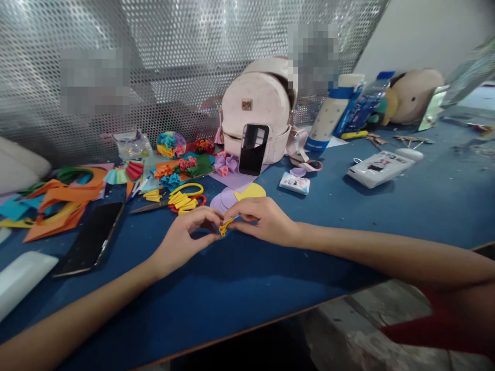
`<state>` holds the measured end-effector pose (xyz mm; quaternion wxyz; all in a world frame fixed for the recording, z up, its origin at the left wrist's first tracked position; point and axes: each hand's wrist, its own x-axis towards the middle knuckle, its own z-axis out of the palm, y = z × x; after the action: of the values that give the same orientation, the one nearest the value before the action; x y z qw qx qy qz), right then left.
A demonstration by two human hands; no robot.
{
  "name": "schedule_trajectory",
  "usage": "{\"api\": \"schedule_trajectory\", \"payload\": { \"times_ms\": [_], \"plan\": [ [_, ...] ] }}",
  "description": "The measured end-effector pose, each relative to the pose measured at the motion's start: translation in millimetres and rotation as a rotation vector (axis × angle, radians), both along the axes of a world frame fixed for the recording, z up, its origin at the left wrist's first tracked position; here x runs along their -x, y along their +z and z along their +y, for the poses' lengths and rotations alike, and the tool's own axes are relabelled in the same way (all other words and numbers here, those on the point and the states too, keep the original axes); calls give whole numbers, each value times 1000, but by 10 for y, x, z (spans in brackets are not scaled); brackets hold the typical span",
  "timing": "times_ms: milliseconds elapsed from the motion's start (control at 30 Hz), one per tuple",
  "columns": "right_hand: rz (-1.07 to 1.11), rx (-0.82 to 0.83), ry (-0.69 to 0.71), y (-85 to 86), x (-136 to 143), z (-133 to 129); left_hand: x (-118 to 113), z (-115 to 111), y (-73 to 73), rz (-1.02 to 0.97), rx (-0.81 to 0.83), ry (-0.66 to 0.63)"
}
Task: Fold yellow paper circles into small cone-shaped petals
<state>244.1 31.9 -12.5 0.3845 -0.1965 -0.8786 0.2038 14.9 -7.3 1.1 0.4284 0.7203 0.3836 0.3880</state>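
Note:
Both hands meet above the blue table, pinching one small folded yellow paper piece between them. My left hand has its thumb and forefinger at the piece's left side. From the right, my right hand grips its upper end with fingertips closed. Just behind the hands lie purple paper circles and a yellow circle. Folded yellow pieces rest on scissors with red and yellow handles, left of the circles.
A black phone and orange paper scraps lie at left. Behind stand a white backpack and an upright phone. Colourful paper flowers are at back left. Tissue packs and a bottle are rightward.

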Motion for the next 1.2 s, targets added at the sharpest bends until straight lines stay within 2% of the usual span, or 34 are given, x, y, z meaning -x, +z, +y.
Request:
{"api": "schedule_trajectory", "payload": {
  "times_ms": [167,300,367,533,600,733,900,1033,1200],
  "plan": [
    [-57,-1,181,77,-20,-14,69,59,-24,-43,282,-176],
    [-34,-35,240,83,-20,-22,69,73,-40,-88,318,-179],
    [-25,-37,216,73,-17,-30,60,67,-40,-96,286,-165],
    [15,58,-22,77,-6,-59,50,48,-13,-25,161,-78],
    [59,71,-70,88,-4,-67,50,42,-1,23,101,-29],
    [90,43,-82,98,-12,-69,58,22,0,64,-93,62],
    [73,-49,-25,79,-17,-73,57,-13,-1,116,-295,112],
    [48,-121,-23,79,1,-101,28,-50,8,138,-354,141],
    [57,-153,-53,78,29,-131,-6,-79,-16,138,-348,202]
  ]
}}
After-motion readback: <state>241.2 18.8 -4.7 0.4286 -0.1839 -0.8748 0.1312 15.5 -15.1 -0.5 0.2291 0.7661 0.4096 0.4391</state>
